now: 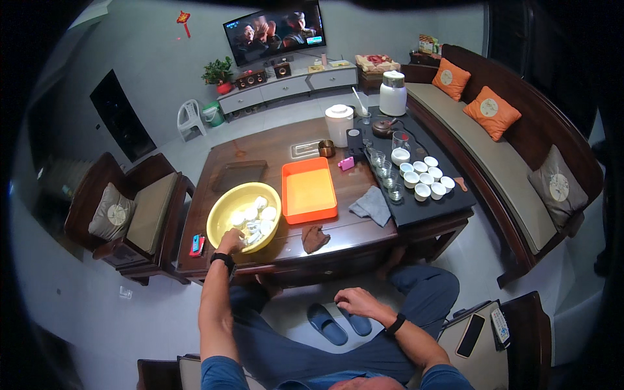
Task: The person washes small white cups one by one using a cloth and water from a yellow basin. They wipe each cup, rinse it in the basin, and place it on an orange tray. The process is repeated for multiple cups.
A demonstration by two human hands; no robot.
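My left hand (233, 241) reaches over the near rim of a yellow plastic basin (214, 214), its fingers down among white cups (251, 213) lying in water; whether they grip one cannot be told. My right hand (356, 301) hangs above the floor between my knees, fingers curled, with no object visible in it. Right of the basin lies an orange tray (309, 190) with nothing in it. A crumpled brown cloth (315, 239) and a grey cloth (371, 204) rest near the table's front edge. More white cups (425, 179) stand grouped on the black tea tray at the right.
Small glass cups (390, 178), a teapot (383, 127) and a glass pitcher (400, 140) stand at the right. A white lidded container (340, 124) is behind the orange tray. Blue slippers (327, 324) lie below. A phone (470, 335) rests on the seat beside me.
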